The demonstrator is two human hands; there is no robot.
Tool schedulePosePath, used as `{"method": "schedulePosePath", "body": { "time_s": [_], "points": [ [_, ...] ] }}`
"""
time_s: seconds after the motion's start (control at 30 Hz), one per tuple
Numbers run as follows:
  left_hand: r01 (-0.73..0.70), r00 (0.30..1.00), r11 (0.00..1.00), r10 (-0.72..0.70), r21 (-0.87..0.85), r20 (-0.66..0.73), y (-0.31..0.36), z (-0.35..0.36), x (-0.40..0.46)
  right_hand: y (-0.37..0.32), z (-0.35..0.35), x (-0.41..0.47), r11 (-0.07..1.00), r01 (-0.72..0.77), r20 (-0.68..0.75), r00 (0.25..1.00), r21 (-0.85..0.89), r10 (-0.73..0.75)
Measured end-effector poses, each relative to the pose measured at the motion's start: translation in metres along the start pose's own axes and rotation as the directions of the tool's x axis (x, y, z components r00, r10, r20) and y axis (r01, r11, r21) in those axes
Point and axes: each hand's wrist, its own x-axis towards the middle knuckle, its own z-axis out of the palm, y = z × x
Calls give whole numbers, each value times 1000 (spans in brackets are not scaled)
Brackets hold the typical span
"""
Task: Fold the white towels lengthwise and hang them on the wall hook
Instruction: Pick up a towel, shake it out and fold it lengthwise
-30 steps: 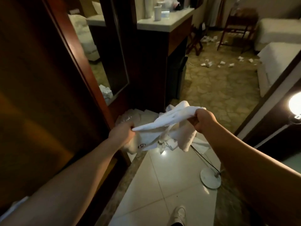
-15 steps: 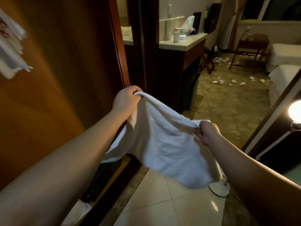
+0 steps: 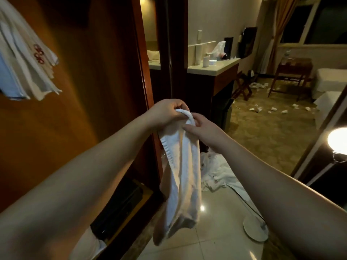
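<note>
Both hands are holding the top of a white towel [image 3: 183, 177] in the middle of the view. The left hand [image 3: 166, 112] is gripping it, and the right hand [image 3: 200, 128] is pinching it. The towel is hanging down toward 6 o'clock. More towels [image 3: 24, 66] are hanging at 10 o'clock.

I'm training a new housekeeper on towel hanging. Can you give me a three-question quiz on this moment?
1. True or false: the white towel hangs doubled from both hands.
2. Which hand grips the towel's top edge from the door side: left hand or right hand?
3. Where are the hung towels? A) upper left, B) on the counter, C) on the bed.

Key: 1 true; 2 left hand; 3 A.
</note>
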Motion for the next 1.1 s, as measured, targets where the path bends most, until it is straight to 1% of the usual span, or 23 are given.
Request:
{"method": "schedulePosePath", "body": {
  "time_s": [0.07, 0.1, 0.13, 0.17, 0.2, 0.23, 0.27, 0.3, 0.33, 0.37, 0.4, 0.43, 0.47, 0.53, 0.57, 0.63, 0.7, 0.77, 0.87, 0.93, 1.0, 1.1],
  "points": [
    [14, 999, 999, -12, -36, 38, 1, 2, -2, -7, 2, -2, 986, 26, 30, 999, -167, -21],
    [19, 999, 999, -18, -38, 50, -1, 2, -3, -6, 2, -2, 976, 39, 30, 999, -213, -33],
    [27, 998, 999, -25, -45, 52, -2, 3, -5, -5, 3, -2, 975, 48, 23, 999, -217, -44],
    [41, 999, 997, -39, -69, 36, -3, 3, -8, -5, 4, -3, 982, 44, -4, 999, -186, -46],
    [73, 997, 988, -73, -134, 2, -5, 4, -11, -5, 4, -5, 990, 44, -41, 998, -132, -50],
    [129, 990, 959, -138, -252, -20, -8, 5, -14, -6, 4, -5, 996, 46, -89, 995, -72, -52],
    [199, 977, 899, -215, -391, 2, -11, 5, -19, -8, 4, -6, 999, 54, -134, 990, -3, -53],
    [260, 963, 826, -257, -501, 77, -16, 6, -25, -10, 4, -7, 996, 65, -167, 984, 55, -55],
    [310, 951, 772, -257, -556, 174, -21, 8, -32, -12, 4, -7, 991, 79, -190, 980, 104, -58],
    [347, 937, 755, -249, -557, 246, -26, 11, -39, -14, 4, -6, 988, 87, -205, 977, 130, -59],
    [364, 928, 756, -248, -545, 277, -29, 14, -46, -15, 3, -5, 985, 97, -213, 975, 140, -66],
    [356, 932, 763, -246, -539, 267, -32, 17, -50, -16, 2, -5, 986, 104, -216, 974, 131, -74],
    [332, 943, 762, -246, -557, 224, -32, 19, -52, -17, 0, -5, 987, 108, -208, 975, 120, -81],
    [268, 960, 747, -259, -608, 104, -30, 20, -52, -20, -4, -6, 985, 107, -167, 982, 135, -84],
    [241, 963, 762, -263, -601, 52, -27, 19, -51, -22, -6, -6, 984, 104, -137, 987, 147, -84],
    [201, 970, 824, -244, -529, -11, -21, 17, -48, -29, -12, -7, 982, 106, -88, 992, 157, -93],
    [153, 982, 865, -187, -479, -25, -15, 18, -48, -36, -17, -7, 982, 106, -62, 993, 158, -97],
    [118, 990, 884, -141, -452, -17, -8, 20, -47, -41, -19, -7, 987, 117, -67, 992, 108, -110],
    [104, 990, 910, -133, -401, -45, -2, 23, -44, -45, -24, -6, 988, 148, -141, 978, -51, -154],
    [132, 983, 943, -164, -305, -82, -1, 23, -40, -47, -32, -7, 973, 158, -210, 959, -170, -193],
    [169, 978, 969, -188, -178, -95, -4, 21, -39, -48, -42, -8, 960, 171, -258, 939, -220, -226],
    [236, 970, 971, -238, -27, -52, -17, 15, -38, -49, -58, -9, 949, 192, -314, 911, -251, -267]
  ]
}}
